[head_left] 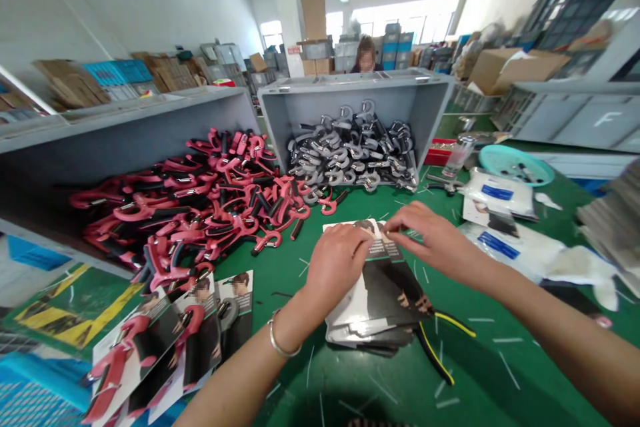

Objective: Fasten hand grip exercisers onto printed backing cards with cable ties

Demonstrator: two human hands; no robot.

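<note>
A stack of printed backing cards [385, 290] lies on the green table in front of me. My left hand [336, 259] rests over its upper left part, fingers curled together at the top card. At the card's top edge, the thumb and forefinger of my right hand [425, 233] pinch close to the left fingertips; any small thing between them is hidden. Pliers with yellow-and-black handles [434, 353] stick out from the stack's right side. To the lower left, red hand grip strengtheners [193, 340] and a grey one [227, 313] lie attached to similar cards.
A grey bin [125, 123] spills red hand grips [220, 193] onto the table; another bin [425, 113] holds grey ones [350, 147]. White plastic strips [509, 370] litter the table. White bags [500, 193] and a turquoise dish [517, 163] stand right. A person [367, 57] is beyond the bins.
</note>
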